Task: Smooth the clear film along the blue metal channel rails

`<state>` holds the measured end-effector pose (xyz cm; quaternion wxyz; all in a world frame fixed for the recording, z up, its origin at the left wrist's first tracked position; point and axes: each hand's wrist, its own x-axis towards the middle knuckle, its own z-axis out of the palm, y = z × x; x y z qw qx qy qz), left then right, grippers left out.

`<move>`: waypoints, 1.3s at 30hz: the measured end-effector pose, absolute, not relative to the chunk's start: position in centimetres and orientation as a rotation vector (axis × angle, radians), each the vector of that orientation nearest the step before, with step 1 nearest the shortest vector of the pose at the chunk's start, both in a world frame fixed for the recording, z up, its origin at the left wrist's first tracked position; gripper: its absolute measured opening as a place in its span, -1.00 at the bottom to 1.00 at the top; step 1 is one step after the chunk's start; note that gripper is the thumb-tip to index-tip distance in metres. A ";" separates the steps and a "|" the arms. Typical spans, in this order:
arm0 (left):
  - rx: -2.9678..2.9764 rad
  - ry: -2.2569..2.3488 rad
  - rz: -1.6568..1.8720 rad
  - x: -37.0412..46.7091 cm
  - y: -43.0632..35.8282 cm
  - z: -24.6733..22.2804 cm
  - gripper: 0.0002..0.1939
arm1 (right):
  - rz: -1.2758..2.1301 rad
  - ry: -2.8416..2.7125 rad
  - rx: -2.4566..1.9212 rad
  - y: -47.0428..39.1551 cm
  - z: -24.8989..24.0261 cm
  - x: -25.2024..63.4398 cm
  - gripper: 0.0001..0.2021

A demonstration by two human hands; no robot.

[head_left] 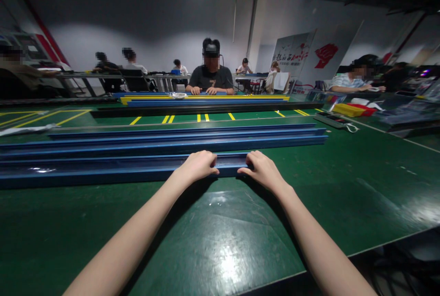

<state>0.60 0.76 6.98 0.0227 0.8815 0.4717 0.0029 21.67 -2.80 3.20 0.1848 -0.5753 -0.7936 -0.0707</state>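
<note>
A long blue channel strip [113,174] lies across the green table, running out of view on the left. Near its right end my left hand [200,166] grips it, thumb along the near wall and fingers curled over into the channel. My right hand [263,168] holds the same strip close to its right tip in a mirrored grip. A short stretch of blue shows between the two thumbs. The fingertips are partly hidden inside the channel. Just beyond lie more blue strips [206,143], side by side and apart from my hands.
Farther back on the green table [343,186] are a long black strip [206,109] and yellow strips [240,98]. A person [210,74] sits opposite. A dark device [330,120] and a yellow tray [348,110] stand at right. The table's near edge runs diagonally at lower right.
</note>
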 end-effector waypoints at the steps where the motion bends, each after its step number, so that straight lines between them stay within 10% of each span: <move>1: 2.726 1.461 0.009 0.6 0.8 7.0 -0.81 | -0.196 -2.237 -1.622 -2.8 3.2 21.7 -0.75; 39: 2.766 1.457 0.043 0.7 0.7 7.0 -0.79 | -0.305 -2.352 -1.583 -2.8 3.2 21.0 -0.81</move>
